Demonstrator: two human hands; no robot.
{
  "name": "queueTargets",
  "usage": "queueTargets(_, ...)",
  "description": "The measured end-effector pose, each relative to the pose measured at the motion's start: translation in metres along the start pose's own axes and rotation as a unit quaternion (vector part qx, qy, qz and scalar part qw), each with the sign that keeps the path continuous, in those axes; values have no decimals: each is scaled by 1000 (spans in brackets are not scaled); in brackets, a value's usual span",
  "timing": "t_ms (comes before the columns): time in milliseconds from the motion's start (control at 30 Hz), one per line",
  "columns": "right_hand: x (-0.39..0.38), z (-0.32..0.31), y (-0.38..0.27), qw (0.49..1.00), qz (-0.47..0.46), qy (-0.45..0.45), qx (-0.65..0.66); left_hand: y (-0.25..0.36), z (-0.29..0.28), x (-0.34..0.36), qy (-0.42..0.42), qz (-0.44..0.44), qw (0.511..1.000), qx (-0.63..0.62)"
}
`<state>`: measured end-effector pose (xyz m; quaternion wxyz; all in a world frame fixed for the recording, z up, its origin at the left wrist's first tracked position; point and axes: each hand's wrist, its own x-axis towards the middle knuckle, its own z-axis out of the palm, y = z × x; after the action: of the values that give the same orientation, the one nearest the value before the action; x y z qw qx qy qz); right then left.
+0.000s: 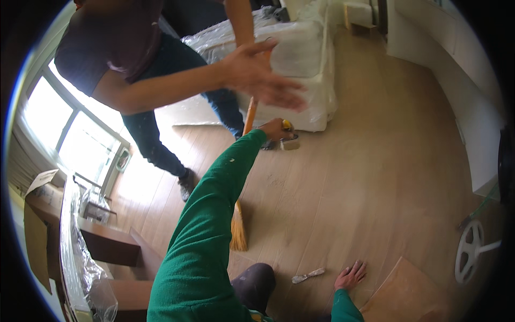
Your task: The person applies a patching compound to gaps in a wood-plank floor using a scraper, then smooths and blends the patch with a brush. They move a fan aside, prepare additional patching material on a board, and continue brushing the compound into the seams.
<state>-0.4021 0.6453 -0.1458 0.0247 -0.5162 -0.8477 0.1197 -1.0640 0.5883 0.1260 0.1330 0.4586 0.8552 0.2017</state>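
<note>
My left arm, in a green sleeve, reaches far forward over the wood floor [343,209]. At its end my left hand [275,130] is closed around a small tool with a yellow top and a pale, blocky end [289,143]; its exact kind is unclear. My right hand [351,276] lies flat on the floor, fingers spread. Beside it, to the left, is a putty knife [308,276] with a smeared surface. A broom [238,231] with an orange handle and straw bristles stands behind my left arm, which hides part of it.
Another person [177,80] stands ahead on the left, one blurred hand [268,78] held out above mine. Behind is a plastic-wrapped mattress [300,70]. Brown furniture panels [110,244] and a cardboard box [40,225] stand left. A brown sheet [407,292] and white wheel [470,252] are at right.
</note>
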Motion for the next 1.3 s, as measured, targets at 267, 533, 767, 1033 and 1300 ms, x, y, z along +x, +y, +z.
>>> queueTargets(267,2,-8,3,999,21,-16,26,7,-9,18,37,-9,998,-50)
queueTargets(533,-8,4,0,999,6,-1,37,-5,-49,2,271,-130,950,83)
queueTargets(767,6,16,11,998,-14,18,59,-5,66,-99,184,69,980,-25)
queueTargets(1033,6,28,11,997,-48,58,-14,133,190,-431,130,-77,985,-82)
queueTargets(1300,4,-8,-8,992,-32,-117,-18,158,234,-510,-42,45,994,-87)
